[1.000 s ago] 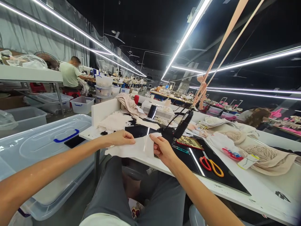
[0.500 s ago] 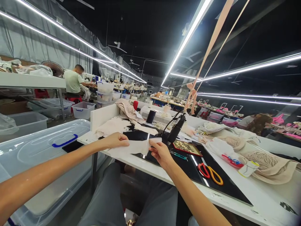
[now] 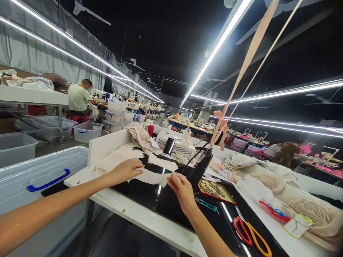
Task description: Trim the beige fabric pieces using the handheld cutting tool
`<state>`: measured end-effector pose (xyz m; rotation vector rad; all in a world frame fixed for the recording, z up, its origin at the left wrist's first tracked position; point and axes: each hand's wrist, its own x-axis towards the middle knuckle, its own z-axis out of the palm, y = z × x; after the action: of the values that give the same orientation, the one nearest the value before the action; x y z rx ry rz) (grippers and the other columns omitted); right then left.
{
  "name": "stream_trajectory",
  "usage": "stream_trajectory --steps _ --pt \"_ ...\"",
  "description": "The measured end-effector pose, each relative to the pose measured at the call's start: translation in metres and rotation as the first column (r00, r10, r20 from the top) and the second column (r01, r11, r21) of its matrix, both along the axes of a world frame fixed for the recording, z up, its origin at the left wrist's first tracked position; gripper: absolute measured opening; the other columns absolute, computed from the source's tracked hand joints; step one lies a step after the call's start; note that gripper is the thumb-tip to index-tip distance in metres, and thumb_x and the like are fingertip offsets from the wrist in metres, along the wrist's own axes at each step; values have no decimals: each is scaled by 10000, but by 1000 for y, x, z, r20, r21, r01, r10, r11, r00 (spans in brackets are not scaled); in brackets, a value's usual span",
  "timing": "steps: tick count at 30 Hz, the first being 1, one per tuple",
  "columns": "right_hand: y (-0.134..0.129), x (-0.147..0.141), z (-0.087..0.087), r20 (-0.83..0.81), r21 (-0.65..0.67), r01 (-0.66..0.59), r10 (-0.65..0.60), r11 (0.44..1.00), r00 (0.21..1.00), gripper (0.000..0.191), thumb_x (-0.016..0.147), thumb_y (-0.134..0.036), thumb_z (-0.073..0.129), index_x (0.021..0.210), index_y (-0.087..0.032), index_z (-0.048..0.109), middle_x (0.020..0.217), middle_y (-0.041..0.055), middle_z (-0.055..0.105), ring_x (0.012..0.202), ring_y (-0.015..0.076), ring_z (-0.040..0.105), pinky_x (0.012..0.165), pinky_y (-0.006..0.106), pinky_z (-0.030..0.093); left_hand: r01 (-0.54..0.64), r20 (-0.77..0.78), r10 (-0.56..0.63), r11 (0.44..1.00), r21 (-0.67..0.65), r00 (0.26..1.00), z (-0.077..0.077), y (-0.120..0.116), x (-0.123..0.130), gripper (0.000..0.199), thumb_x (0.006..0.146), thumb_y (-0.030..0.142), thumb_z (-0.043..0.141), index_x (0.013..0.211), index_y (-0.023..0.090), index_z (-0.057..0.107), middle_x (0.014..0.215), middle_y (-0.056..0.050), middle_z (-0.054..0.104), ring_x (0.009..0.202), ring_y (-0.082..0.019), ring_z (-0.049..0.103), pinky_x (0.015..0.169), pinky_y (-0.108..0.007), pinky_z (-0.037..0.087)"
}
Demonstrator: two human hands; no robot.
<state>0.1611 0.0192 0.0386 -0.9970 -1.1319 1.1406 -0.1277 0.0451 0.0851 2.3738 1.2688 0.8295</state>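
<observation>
A pale strip of fabric (image 3: 152,177) is stretched between my two hands above the black glossy tabletop. My left hand (image 3: 125,170) pinches its left end, and my right hand (image 3: 182,187) pinches its right end between thumb and fingers. Just behind it lies another pale piece (image 3: 162,163), beside a heap of cream fabric (image 3: 118,156). To the right of my right hand are a black upright device (image 3: 200,166), a teal tool (image 3: 207,205), a tray of small pieces (image 3: 216,191) and scissors with red and orange handles (image 3: 252,233).
A dark cylinder (image 3: 169,146) stands near a white vented box (image 3: 175,142). Beige knitted pieces (image 3: 312,210) and a red clip-like item (image 3: 274,211) lie at the right. A lidded clear bin (image 3: 61,157) is at the left. A person (image 3: 80,98) sits farther back.
The view has shifted, showing more tabletop and no longer my legs. The strip has moved from the table's front edge to above the black surface, still held by both hands.
</observation>
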Motion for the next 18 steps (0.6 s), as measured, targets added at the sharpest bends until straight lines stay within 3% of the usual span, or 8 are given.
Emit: stream_trajectory --steps 3,5,9,11,15,18 --pt "5 1 9 126 130 34 -50 991 991 298 967 -476 724 1060 -192 732 1182 64 716 1122 235 682 1026 426 562 15 -24 -13 997 80 1000 4 13 -3 303 996 381 510 1015 205 756 1043 -65 662 907 -233 627 808 -318 417" --pt "3 4 6 227 161 18 -55 987 972 330 924 -558 737 1006 -241 775 1150 54 733 1116 248 670 1039 381 536 69 -67 -64 994 85 996 -2 17 -9 306 1022 393 508 1026 228 766 1038 -52 668 881 -217 631 782 -304 408" --pt "-12 11 -14 461 53 -117 80 992 884 244 847 -499 808 915 -266 838 974 70 780 941 290 694 936 418 551 209 -179 -208 978 -19 962 -28 14 -21 270 990 456 686 843 250 780 791 2 690 725 -180 636 675 -284 373" --pt "-21 12 -22 545 -27 -213 193 977 816 221 763 -404 879 961 -310 861 1056 67 804 1026 338 708 995 458 547 237 -205 -243 970 -53 948 -39 10 -18 265 1000 427 708 823 243 779 770 -1 702 750 -192 650 700 -292 381" --pt "-31 22 -24 685 -154 -315 331 937 649 423 719 -350 911 1125 -453 847 1341 43 764 1257 454 657 1140 599 475 289 -227 -288 957 -26 930 -45 8 16 225 1081 274 600 941 222 768 925 -23 725 883 -207 666 789 -302 419" --pt "-43 53 -21 695 -174 -243 294 954 657 268 795 -400 873 1047 -490 859 1251 87 793 1173 500 694 1107 704 463 408 -229 -385 911 57 894 -47 12 52 166 1066 184 616 949 207 732 977 -19 729 928 -196 669 826 -294 451"
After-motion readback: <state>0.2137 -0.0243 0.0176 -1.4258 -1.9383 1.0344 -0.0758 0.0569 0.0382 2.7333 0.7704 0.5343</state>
